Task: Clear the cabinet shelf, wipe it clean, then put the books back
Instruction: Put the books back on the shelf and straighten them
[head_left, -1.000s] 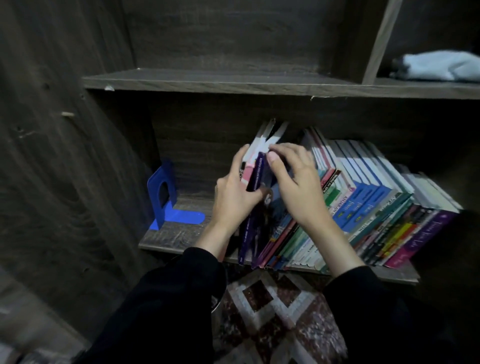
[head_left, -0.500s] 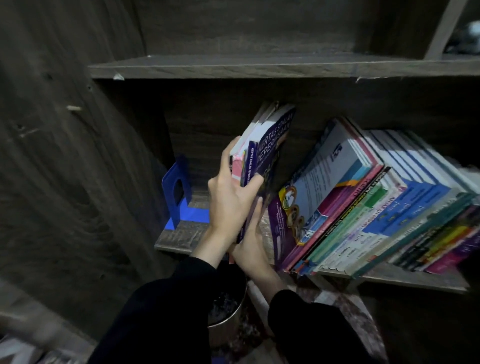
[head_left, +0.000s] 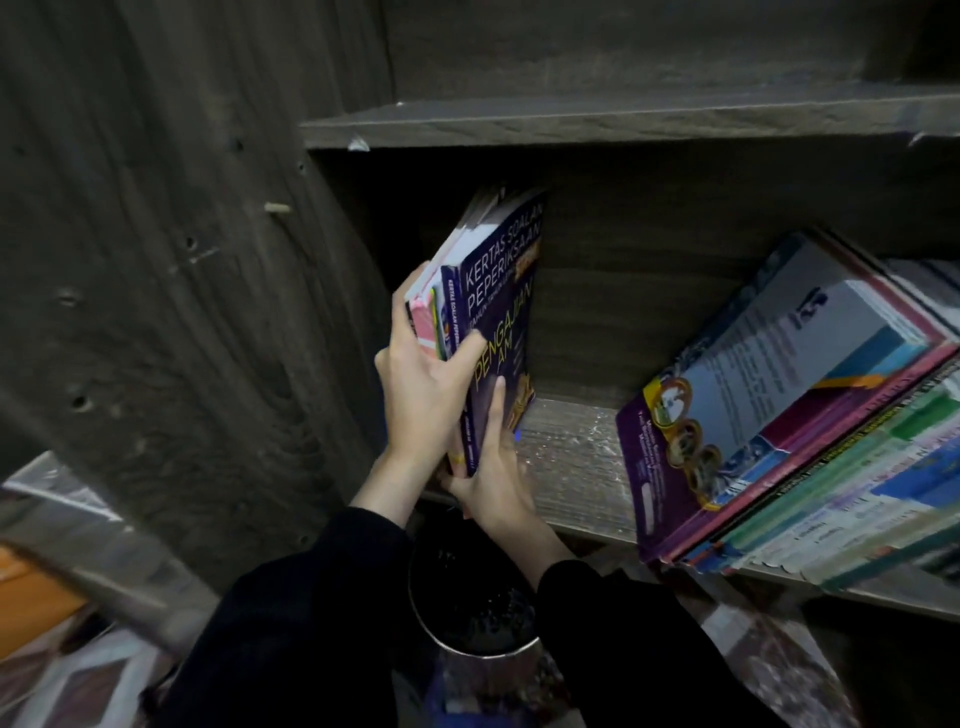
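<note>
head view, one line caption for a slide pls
Both hands, left hand and right hand, lift a small stack of books off the shelf.

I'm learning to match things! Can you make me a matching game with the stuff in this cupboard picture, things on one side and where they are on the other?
Things:
1. purple exam book
2. leaning row of books
3. metal bin
4. left hand

Where or how:
A. below the shelf, between the sleeves
B. gripping the bundle's spines
C. tipped over on the right of the shelf
D. outermost in the held bundle

Pairs: 1-D, 2-C, 3-A, 4-B
</note>
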